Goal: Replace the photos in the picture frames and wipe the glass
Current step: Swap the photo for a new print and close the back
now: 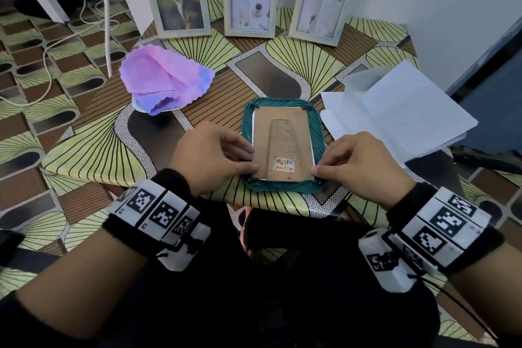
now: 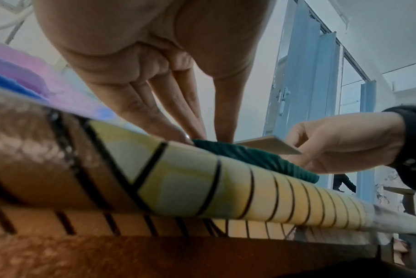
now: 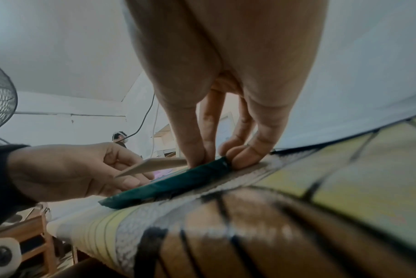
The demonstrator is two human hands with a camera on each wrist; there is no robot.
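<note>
- Head view, from the left: a pink-purple cloth point(image 1: 162, 80) lies on the patterned table point(image 1: 93, 147).
- Left hand point(image 1: 210, 157) pinches the cardboard backing point(image 1: 282, 147) at its left edge.
- Face-down green frame point(image 1: 316, 133) sits near the table's front edge.
- Right hand point(image 1: 364, 162) seems to pinch the backing's near right corner.
- White papers point(image 1: 401, 110) lie rightmost.
</note>
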